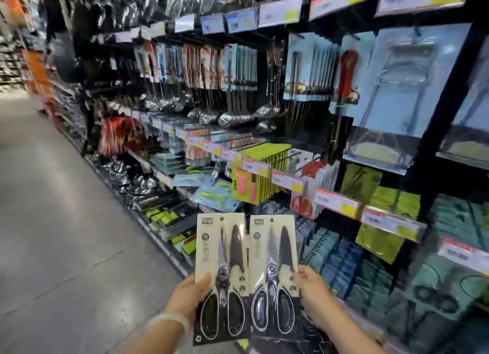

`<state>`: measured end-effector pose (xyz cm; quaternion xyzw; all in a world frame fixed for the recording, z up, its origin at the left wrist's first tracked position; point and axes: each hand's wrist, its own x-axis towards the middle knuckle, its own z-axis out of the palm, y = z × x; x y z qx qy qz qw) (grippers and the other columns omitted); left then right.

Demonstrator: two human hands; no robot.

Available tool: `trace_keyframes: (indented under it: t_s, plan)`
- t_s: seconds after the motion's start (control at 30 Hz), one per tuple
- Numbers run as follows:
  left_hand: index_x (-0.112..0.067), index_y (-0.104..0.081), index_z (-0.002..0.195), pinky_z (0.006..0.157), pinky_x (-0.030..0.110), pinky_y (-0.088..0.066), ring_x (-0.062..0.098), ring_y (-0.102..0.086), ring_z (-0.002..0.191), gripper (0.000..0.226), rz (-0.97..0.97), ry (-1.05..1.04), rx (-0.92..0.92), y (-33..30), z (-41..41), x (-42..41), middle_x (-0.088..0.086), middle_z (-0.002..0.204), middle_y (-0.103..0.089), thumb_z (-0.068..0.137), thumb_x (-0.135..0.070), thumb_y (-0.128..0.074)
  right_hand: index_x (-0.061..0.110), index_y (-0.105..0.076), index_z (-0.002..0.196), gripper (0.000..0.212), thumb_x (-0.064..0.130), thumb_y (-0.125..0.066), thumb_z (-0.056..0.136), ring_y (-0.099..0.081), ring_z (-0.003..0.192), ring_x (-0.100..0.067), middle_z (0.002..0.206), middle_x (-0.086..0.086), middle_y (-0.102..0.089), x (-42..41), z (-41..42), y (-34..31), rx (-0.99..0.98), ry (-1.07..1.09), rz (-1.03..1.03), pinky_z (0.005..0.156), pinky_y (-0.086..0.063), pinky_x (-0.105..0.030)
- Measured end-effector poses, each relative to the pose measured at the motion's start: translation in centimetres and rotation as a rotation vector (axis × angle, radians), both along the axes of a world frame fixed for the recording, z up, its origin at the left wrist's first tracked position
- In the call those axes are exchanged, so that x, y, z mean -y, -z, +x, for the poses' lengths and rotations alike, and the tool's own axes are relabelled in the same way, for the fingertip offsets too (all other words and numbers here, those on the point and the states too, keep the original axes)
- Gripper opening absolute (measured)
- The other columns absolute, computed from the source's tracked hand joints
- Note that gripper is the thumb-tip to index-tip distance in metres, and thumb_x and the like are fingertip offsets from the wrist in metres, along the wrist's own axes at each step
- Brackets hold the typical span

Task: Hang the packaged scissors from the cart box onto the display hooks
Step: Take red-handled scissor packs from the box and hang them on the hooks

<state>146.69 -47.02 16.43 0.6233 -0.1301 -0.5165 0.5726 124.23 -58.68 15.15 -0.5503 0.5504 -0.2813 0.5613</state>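
Fingers of the left hand pinch the left scissors package at its left edge, thumb on the front; the right hand grips the right scissors package likewise. Both 2 packages stand upright, side by side and touching, near the display shelves on the right.

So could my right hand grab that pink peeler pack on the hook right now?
Probably not: the right hand is holding a scissors pack, so it isn't free, though nothing stands before the pink peeler pack.
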Motion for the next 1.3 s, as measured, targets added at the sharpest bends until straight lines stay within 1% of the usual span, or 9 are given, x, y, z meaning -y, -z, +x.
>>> trace_keyframes:
  t_s: [0.2,0.33,0.4,0.53,0.67,0.77,0.93,1.1,1.3]
  plan:
    - [-0.004,-0.060,0.101,0.058,0.032,-0.053,0.028,-0.065,0.068,0.010,0.043,0.178,0.053,-0.6,9.9,9.2,0.015,0.074,-0.072,0.094,-0.010,-0.054,0.006,-0.053,0.120,0.026,0.016,-0.044,0.098,-0.062,0.095,-0.036,0.102,-0.016,-0.064,7.4,9.5,1.6,-0.045,0.222,0.056,0.077,-0.045,-0.036]
    - [-0.009,-0.062,0.105,0.077,0.030,-0.049,0.017,-0.062,0.081,0.019,0.042,0.310,0.258,-2.0,15.8,14.8,0.002,0.089,-0.070,0.089,-0.020,-0.063,0.000,-0.050,0.124,0.032,0.016,-0.043,0.098,-0.054,0.113,-0.041,0.113,-0.025,-0.058,11.0,13.8,0.4,-0.060,0.289,0.077,0.092,-0.046,-0.049]
    - [-0.006,-0.061,0.112,0.086,0.039,-0.052,0.024,-0.065,0.087,0.024,0.028,0.371,0.221,-1.9,17.7,17.1,0.010,0.097,-0.070,0.091,-0.016,-0.060,0.007,-0.052,0.123,0.029,0.019,-0.044,0.097,-0.056,0.110,-0.033,0.114,-0.013,-0.060,12.2,15.0,-0.3,-0.060,0.317,0.087,0.097,-0.046,-0.049]
    - [-0.002,-0.066,0.099,0.071,0.038,-0.055,0.029,-0.067,0.074,0.012,0.054,0.390,0.126,-1.0,19.1,19.5,0.014,0.073,-0.074,0.090,-0.006,-0.059,0.014,-0.053,0.105,0.014,0.018,-0.042,0.099,-0.055,0.094,-0.024,0.107,-0.008,-0.059,13.5,15.9,-1.6,-0.027,0.361,0.023,0.080,-0.041,-0.033]
    - [-0.001,-0.066,0.098,0.078,0.044,-0.054,0.032,-0.067,0.079,0.012,0.083,0.457,0.132,-0.2,19.3,20.6,0.019,0.080,-0.073,0.091,-0.006,-0.058,0.013,-0.052,0.110,0.015,0.014,-0.041,0.099,-0.052,0.081,-0.017,0.100,-0.007,-0.058,14.8,16.0,-2.1,-0.009,0.426,-0.010,0.065,-0.037,-0.027]
    - [-0.004,-0.066,0.099,0.089,0.049,-0.051,0.034,-0.066,0.090,0.012,0.117,0.489,0.121,0.3,19.4,21.3,0.023,0.096,-0.071,0.091,-0.007,-0.057,0.012,-0.054,0.094,0.016,0.008,-0.039,0.099,-0.047,0.064,-0.013,0.078,-0.002,-0.055,14.9,16.1,-1.6,-0.031,0.454,-0.005,0.055,-0.034,-0.022]
    - [-0.011,-0.067,0.102,0.100,0.050,-0.045,0.031,-0.065,0.102,0.014,0.098,0.558,0.196,1.1,19.9,22.4,0.012,0.100,-0.073,0.091,-0.015,-0.060,0.014,-0.058,0.090,0.020,0.006,-0.041,0.097,-0.058,0.080,-0.024,0.088,-0.012,-0.065,15.2,16.2,-1.1,0.019,0.482,0.006,0.074,-0.049,-0.038]
    - [-0.015,-0.064,0.100,0.096,0.040,-0.046,0.026,-0.063,0.101,0.010,0.078,0.580,0.197,1.0,19.9,22.6,0.008,0.102,-0.071,0.092,-0.013,-0.058,0.015,-0.058,0.086,0.021,0.008,-0.042,0.097,-0.058,0.080,-0.025,0.090,-0.017,-0.065,15.4,15.9,-1.0,-0.005,0.469,-0.015,0.078,-0.049,-0.043]
    - [-0.014,-0.065,0.107,0.071,0.030,-0.047,0.020,-0.066,0.094,0.016,0.056,0.603,0.185,0.9,20.0,23.4,0.005,0.099,-0.074,0.092,-0.017,-0.058,0.016,-0.057,0.087,0.019,0.009,-0.042,0.096,-0.052,0.075,-0.021,0.091,-0.016,-0.062,15.7,16.1,-1.2,-0.017,0.477,-0.059,0.069,-0.042,-0.032]
